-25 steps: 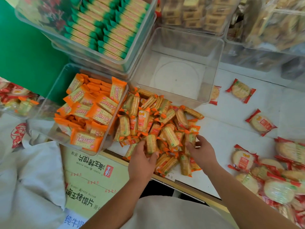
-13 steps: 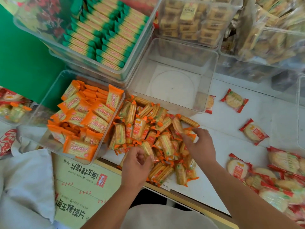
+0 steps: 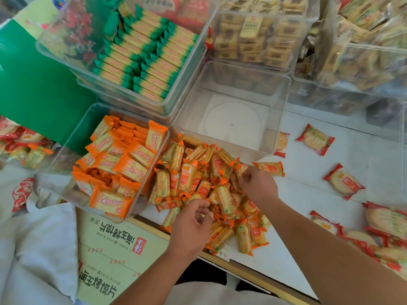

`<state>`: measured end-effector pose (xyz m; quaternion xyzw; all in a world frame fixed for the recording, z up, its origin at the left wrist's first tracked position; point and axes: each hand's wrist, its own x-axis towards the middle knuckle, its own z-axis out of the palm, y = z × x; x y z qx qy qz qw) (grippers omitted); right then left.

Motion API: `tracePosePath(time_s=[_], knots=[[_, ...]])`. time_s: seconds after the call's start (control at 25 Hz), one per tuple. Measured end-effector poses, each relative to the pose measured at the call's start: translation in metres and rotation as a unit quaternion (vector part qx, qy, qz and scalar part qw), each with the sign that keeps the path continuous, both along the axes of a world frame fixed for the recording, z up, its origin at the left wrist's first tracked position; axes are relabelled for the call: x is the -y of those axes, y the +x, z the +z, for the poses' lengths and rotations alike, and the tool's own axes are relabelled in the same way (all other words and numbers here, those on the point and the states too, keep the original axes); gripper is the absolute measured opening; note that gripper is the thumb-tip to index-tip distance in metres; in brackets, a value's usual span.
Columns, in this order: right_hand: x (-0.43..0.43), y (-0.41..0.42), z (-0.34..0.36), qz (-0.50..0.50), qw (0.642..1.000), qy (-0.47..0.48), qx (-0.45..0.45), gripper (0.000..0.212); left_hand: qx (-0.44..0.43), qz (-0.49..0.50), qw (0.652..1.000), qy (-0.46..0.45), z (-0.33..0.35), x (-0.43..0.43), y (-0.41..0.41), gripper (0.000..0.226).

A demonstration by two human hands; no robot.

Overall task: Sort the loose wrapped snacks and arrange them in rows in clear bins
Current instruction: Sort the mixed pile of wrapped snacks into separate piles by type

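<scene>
While the left hand (image 3: 193, 223) hovers over the near side of the pile (image 3: 187, 179), the right hand (image 3: 258, 187) now sits at the pile's far right, close to the front wall of the empty bin (image 3: 279, 119). A second ago both hands were low, at the near edge of the tabletop (image 3: 308, 194). The right one has since travelled up across the packs, and the left has lifted and curled. Both hands have fingers bent inward — whether either holds a pack cannot be told, since the fingers hide what lies under them. The pile, small orange-ended cracker packs heaped loosely, lies along the tabletop's near edge, between the orange bin (image 3: 72, 137) at the left and scattered red packs (image 3: 343, 183) toward the right edge. No pack is in the empty bin yet. The shift suggests picking has begun but placing has not — the likely next step is gathering a few packs and laying a first row in that bin.
</scene>
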<state>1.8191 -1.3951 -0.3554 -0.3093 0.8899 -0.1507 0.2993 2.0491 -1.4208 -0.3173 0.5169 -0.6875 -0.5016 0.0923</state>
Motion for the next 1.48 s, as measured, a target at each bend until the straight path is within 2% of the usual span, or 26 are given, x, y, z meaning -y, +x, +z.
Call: tracePosePath(time_s=[0.12, 0.24, 0.32, 0.52, 0.6, 0.84, 1.08, 1.12, 1.2, 1.28, 1.32, 1.4, 1.48], knots=[[-0.012, -0.012, 0.01, -0.065, 0.993, -0.091, 0.036, 0.009, -0.02, 0.002, 1.0, 0.007, 0.006, -0.005, -0.008, 0.018], [-0.033, -0.021, 0.037, -0.138, 0.971, -0.187, 0.053, 0.01, -0.026, -0.013, 1.0, 0.009, 0.013, -0.014, -0.02, 0.014], [-0.059, -0.02, 0.055, -0.181, 0.957, -0.214, 0.07, 0.012, -0.028, -0.026, 0.999, 0.011, 0.013, -0.017, -0.032, 0.014], [-0.149, -0.01, 0.068, -0.279, 0.931, -0.213, 0.099, 0.013, 0.007, -0.072, 0.997, 0.008, 0.01, -0.017, -0.062, 0.01], [-0.184, -0.009, 0.067, -0.336, 0.907, -0.22, 0.125, 0.013, 0.008, -0.102, 0.995, 0.013, 0.006, -0.038, -0.084, 0.012], [-0.31, -0.044, 0.076, -0.493, 0.848, -0.186, 0.054, 0.016, -0.025, -0.273, 0.958, 0.083, 0.001, -0.136, -0.15, 0.019], [-0.338, -0.116, 0.074, -0.564, 0.797, -0.214, 0.033, 0.023, -0.016, -0.281, 0.955, 0.092, 0.002, -0.147, -0.192, 0.02], [-0.339, -0.119, 0.072, -0.561, 0.801, -0.208, 0.009, 0.024, -0.014, -0.27, 0.958, 0.095, 0.001, -0.144, -0.196, 0.02], [-0.337, -0.117, 0.072, -0.509, 0.842, -0.167, -0.067, 0.035, -0.009, -0.252, 0.963, 0.099, -0.002, -0.136, -0.201, 0.019], [-0.319, -0.11, 0.071, -0.405, 0.885, -0.19, -0.128, 0.032, 0.012, -0.256, 0.966, 0.044, -0.01, -0.121, -0.205, 0.022], [-0.306, -0.109, 0.069, -0.352, 0.902, -0.216, -0.129, 0.026, 0.036, -0.273, 0.961, 0.0, -0.014, -0.11, -0.209, 0.027], [-0.274, -0.11, 0.061, -0.26, 0.936, -0.227, -0.067, 0.021, 0.103, -0.315, 0.94, -0.078, -0.027, -0.081, -0.225, 0.041], [-0.242, -0.118, 0.051, -0.212, 0.956, -0.198, 0.041, 0.022, 0.184, -0.354, 0.908, -0.131, -0.037, -0.052, -0.246, 0.057]])
